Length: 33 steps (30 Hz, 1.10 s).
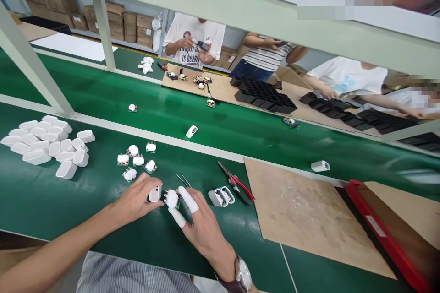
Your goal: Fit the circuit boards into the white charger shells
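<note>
My left hand (140, 197) is closed around a white plastic charger housing (155, 194), its open end facing right. Just to the right, my right hand (201, 222) pinches a small circuit board (172, 199) with a white top between two fingertips in white finger cots. Board and housing are close together; whether they touch I cannot tell. Behind my hands lie several similar boards (138, 160). Tweezers (184, 180) rest beyond my right hand. Two housings (222, 196) with parts inside stand right of it, beside red-handled pliers (236, 183).
Many white housings (37, 139) cluster on the left of the green bench. A brown board (295, 210) and a red-edged tray (381, 233) lie at right. Beyond a rail, the green conveyor (165, 119) carries a few parts. Co-workers (195, 41) work behind it, near black trays (263, 94).
</note>
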Each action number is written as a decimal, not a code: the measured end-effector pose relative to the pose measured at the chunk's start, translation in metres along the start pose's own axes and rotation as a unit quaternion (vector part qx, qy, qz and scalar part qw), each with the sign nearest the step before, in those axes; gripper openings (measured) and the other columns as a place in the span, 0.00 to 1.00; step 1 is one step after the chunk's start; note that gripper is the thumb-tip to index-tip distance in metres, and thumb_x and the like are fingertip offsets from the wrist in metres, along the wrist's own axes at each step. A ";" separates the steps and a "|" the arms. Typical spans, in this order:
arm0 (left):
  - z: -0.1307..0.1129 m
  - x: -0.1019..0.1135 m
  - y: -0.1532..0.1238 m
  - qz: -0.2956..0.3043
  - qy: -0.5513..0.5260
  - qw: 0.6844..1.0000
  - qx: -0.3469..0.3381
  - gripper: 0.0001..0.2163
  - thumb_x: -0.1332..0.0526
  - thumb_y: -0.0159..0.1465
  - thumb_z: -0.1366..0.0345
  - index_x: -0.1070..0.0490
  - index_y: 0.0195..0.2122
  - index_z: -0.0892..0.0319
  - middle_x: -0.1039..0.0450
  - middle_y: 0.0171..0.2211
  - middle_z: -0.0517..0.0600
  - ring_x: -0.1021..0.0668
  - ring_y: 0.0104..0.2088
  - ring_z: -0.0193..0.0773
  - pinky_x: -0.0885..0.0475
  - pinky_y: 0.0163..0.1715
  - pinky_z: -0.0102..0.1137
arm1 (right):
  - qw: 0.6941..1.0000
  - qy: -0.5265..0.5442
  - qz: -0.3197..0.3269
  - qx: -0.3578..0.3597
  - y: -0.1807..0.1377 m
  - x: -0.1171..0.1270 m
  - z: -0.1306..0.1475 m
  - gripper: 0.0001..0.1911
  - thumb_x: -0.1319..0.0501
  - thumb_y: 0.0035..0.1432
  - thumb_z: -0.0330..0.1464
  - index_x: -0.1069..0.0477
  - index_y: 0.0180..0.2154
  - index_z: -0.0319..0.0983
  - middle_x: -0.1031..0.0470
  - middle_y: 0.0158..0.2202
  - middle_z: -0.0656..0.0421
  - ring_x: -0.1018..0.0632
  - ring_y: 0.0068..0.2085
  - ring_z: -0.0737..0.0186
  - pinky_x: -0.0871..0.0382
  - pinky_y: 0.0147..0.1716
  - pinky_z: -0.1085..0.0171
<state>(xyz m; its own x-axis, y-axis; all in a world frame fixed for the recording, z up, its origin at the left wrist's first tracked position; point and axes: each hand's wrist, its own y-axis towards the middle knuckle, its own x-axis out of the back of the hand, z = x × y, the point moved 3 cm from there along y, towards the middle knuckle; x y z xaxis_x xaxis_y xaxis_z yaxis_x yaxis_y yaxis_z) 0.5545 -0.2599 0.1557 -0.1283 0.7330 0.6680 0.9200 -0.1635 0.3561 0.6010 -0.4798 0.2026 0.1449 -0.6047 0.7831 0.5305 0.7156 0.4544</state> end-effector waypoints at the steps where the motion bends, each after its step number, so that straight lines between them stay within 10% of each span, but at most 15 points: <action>1: 0.002 -0.001 0.000 0.023 0.002 1.000 0.016 0.25 0.30 0.67 0.63 0.37 0.62 0.52 0.25 0.53 0.54 0.24 0.50 0.48 0.22 0.49 0.43 | 1.000 0.003 0.002 0.000 0.000 0.000 0.000 0.38 0.40 0.70 0.26 0.52 0.74 0.41 0.27 0.55 0.46 0.25 0.56 0.46 0.21 0.54 0.43; 21: -0.003 -0.001 -0.002 0.046 0.011 0.999 0.001 0.27 0.40 0.72 0.68 0.48 0.69 0.54 0.31 0.58 0.60 0.22 0.57 0.49 0.22 0.57 0.45 | 0.993 -0.095 0.060 0.046 0.015 -0.003 0.014 0.37 0.50 0.67 0.21 0.57 0.74 0.32 0.25 0.53 0.43 0.23 0.52 0.44 0.18 0.46 0.48; 33: -0.006 0.000 -0.001 0.048 0.016 0.999 -0.004 0.26 0.41 0.73 0.68 0.47 0.69 0.55 0.29 0.57 0.61 0.22 0.57 0.51 0.21 0.54 0.45 | 0.981 -0.140 0.118 0.057 0.020 -0.009 0.016 0.28 0.48 0.67 0.19 0.39 0.66 0.33 0.25 0.55 0.41 0.24 0.55 0.41 0.20 0.50 0.45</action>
<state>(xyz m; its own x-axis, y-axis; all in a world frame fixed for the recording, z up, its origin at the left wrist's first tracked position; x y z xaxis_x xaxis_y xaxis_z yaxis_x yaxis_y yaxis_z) 0.5517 -0.2635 0.1589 -0.0514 0.6924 0.7197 0.9259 -0.2370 0.2941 0.5973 -0.4546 0.2114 0.0089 -0.3089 0.9510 0.4110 0.8682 0.2782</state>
